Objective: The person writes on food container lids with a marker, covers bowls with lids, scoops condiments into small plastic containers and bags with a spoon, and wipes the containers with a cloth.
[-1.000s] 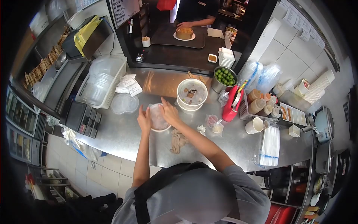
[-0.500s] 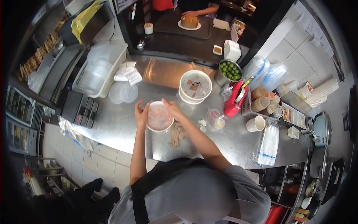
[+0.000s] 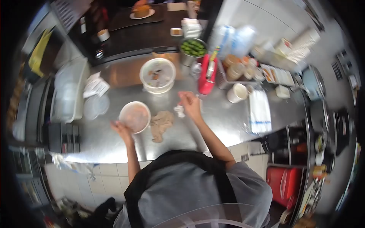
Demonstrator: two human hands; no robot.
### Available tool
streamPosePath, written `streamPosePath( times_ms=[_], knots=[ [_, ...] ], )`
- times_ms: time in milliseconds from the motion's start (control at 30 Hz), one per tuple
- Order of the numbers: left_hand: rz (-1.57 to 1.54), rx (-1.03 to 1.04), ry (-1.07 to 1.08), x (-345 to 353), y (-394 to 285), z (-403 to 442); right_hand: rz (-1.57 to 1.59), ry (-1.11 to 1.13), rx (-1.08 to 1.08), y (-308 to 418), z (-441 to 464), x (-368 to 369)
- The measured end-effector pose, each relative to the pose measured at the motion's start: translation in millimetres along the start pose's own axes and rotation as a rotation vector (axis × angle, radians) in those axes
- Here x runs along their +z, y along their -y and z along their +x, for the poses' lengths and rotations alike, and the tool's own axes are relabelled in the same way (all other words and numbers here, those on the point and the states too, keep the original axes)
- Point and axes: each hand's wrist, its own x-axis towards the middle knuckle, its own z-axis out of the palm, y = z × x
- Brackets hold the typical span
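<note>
A round white takeout bowl (image 3: 135,117) with a cloudy clear lid and orange-brown contents stands on the steel counter. My left hand (image 3: 124,132) is at its lower left edge, fingers stretched out and apart, touching or almost touching the side. My right hand (image 3: 191,106) reaches over the counter beside a small crumpled white piece (image 3: 179,110). Something reddish shows at its fingertips, but blur hides whether they grip it. Between the hands lies a brown cloth (image 3: 161,125). Farther back, a second lidded container (image 3: 157,73) with dark pieces inside sits on another tub.
Clear round lids (image 3: 96,106) and paper slips (image 3: 96,85) lie at left beside a basket of plastic containers (image 3: 70,91). To the right are a pot of green limes (image 3: 193,47), a red holder (image 3: 208,76), sauce bottles (image 3: 235,70), a paper cup (image 3: 237,93) and white bags (image 3: 260,112).
My right hand has left the bowl and moved right, to where small bagged cups lay. My left hand has loosened to the bowl's lower left. The view has swung right.
</note>
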Motion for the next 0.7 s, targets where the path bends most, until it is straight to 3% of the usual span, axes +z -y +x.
streamPosePath(
  times_ms=[67,133,233,267,333,433,500,600,700],
  knots=[
    [0.285,0.514,-0.219,11,-34,-2,-0.435,-0.365,-0.26,5,22,-54],
    [0.252,0.678,0.037,32,-97,-25,-0.802,-0.624,-0.646,6,45,-90],
    [0.234,0.797,0.556,86,-130,-54,-0.422,-0.508,-0.268,-39,93,-119],
    [-0.078,0.477,0.809,115,-136,-72,-0.348,-0.49,-0.182,-31,100,-120],
    [-0.262,0.097,1.157,178,-113,-80,-0.202,-0.448,-0.012,-7,103,-121],
    [-0.283,-0.421,1.292,251,-95,-84,0.161,-0.376,-0.057,7,82,-117],
    [-0.314,-0.731,1.322,287,-81,-80,0.134,-0.286,-0.138,48,26,-109],
    [-0.359,-0.832,1.284,316,-55,-74,0.123,-0.182,-0.089,82,-68,-105],
    [-0.187,-0.567,1.195,334,-41,-80,0.007,-0.154,-0.042,84,-135,-109]
  ],
)
